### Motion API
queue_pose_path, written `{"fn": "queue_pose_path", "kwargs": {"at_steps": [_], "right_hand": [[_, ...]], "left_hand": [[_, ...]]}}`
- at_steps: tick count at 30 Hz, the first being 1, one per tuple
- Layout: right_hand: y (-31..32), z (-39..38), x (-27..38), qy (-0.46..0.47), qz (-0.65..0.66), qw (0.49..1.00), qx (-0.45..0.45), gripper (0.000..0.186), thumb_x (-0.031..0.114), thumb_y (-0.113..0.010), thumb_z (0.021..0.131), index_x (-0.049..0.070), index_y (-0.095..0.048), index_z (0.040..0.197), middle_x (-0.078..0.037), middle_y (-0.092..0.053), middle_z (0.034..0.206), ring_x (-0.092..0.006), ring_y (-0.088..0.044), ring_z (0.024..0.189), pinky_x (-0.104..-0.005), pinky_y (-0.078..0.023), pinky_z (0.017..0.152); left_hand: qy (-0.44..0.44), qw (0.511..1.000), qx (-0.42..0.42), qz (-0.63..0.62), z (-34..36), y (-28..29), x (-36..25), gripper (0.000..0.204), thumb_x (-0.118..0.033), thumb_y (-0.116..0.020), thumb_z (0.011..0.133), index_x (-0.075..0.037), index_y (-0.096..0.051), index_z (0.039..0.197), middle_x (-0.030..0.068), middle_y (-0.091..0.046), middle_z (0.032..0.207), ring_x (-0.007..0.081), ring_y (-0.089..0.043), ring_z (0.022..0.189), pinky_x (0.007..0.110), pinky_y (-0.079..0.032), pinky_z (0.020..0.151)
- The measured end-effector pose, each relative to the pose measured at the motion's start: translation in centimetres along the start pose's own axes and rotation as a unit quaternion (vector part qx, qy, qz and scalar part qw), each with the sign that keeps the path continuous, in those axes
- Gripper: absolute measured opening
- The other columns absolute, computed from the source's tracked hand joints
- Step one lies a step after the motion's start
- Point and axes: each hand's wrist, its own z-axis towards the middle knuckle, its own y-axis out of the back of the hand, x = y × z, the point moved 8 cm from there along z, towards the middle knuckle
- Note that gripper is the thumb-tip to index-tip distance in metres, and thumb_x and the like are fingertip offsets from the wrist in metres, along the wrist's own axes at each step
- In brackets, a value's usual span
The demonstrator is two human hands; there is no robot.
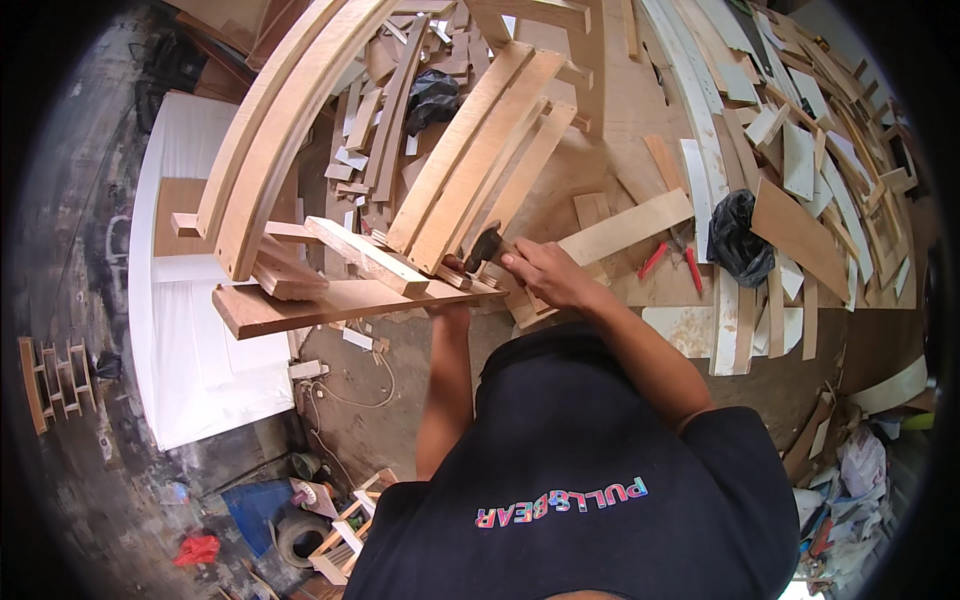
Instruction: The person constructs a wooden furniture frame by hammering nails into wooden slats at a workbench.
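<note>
My right hand (545, 274) is closed around the handle of a hammer (486, 246). The hammer's dark head is beside the lower end of a pale wooden slat frame (440, 230). My left hand (449, 313) reaches under a long wooden board (300, 308), which hides most of it. Fingertips show above the board, close to the hammer head, and the hand appears wrapped around the wood. A short wooden bar (368, 257) lies across the board to the left of the slat frame. Any nail at the hammer is too small to make out.
Tall curved wooden rails (290, 140) rise at the left, before a white panel (215, 350). Red-handled pliers (672, 262) lie on the right, near a black plastic bag (740, 238). Many wood offcuts (800, 150) cover the far right. A cable (375, 400) trails on the floor.
</note>
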Motion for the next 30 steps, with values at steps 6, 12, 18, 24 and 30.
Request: {"fn": "queue_pose_path", "kwargs": {"at_steps": [6, 12, 18, 24, 30], "right_hand": [[1.9, 1.8, -1.4, -0.162, 0.065, 0.981, -0.08, 0.043, 0.044, -0.057, 0.107, 0.001, -0.057, 0.109, -0.023, -0.067, 0.079, -0.0406, -0.07, 0.078, -0.0434, -0.052, 0.069], [0.3, 1.9, 1.3, -0.064, -0.057, 0.996, 0.016, 0.039, 0.03, -0.065, 0.101, 0.001, -0.052, 0.123, -0.03, -0.069, 0.099, -0.0499, -0.066, 0.099, -0.0584, -0.051, 0.084], [1.0, 1.8, 5.2, -0.032, -0.056, 0.997, -0.038, 0.032, 0.024, -0.063, 0.102, 0.001, -0.051, 0.121, -0.03, -0.069, 0.102, -0.0508, -0.066, 0.096, -0.0569, -0.052, 0.083], [0.7, 1.8, 4.0, -0.099, -0.112, 0.989, -0.009, 0.028, 0.021, -0.058, 0.104, 0.002, -0.047, 0.121, -0.03, -0.069, 0.096, -0.0521, -0.067, 0.087, -0.0597, -0.052, 0.076], [-1.0, 1.2, 2.9, -0.13, -0.143, 0.98, 0.05, 0.026, 0.023, -0.055, 0.103, 0.004, -0.046, 0.118, -0.029, -0.07, 0.095, -0.0525, -0.067, 0.089, -0.0608, -0.052, 0.077]], "left_hand": [[0.024, 0.998, 0.008, -0.055, 1.0, -0.5, 0.8, 0.065, -0.074, -0.046, 0.101, -0.01, -0.058, 0.101, 0.006, -0.058, 0.085, 0.0207, -0.058, 0.074, 0.037, -0.054, 0.078], [0.037, 0.998, 0.005, -0.057, 1.8, 2.4, 2.4, 0.041, -0.048, -0.047, 0.106, -0.01, -0.062, 0.112, 0.0093, -0.061, 0.093, 0.0225, -0.061, 0.086, 0.034, -0.056, 0.076], [-0.06, 0.978, 0.171, -0.101, 2.5, 2.0, 2.2, 0.047, -0.049, -0.048, 0.106, -0.008, -0.06, 0.126, 0.0113, -0.064, 0.107, 0.0238, -0.064, 0.099, 0.033, -0.058, 0.083], [-0.08, 0.991, 0.098, 0.032, 1.5, 1.3, 1.4, 0.048, -0.044, -0.05, 0.106, -0.007, -0.054, 0.138, 0.0124, -0.062, 0.12, 0.0259, -0.063, 0.11, 0.034, -0.057, 0.093], [-0.071, 0.981, 0.171, -0.059, 1.2, -0.6, 1.7, 0.054, -0.037, -0.052, 0.107, -0.007, -0.044, 0.152, 0.0149, -0.053, 0.142, 0.0302, -0.057, 0.129, 0.039, -0.054, 0.108]]}}
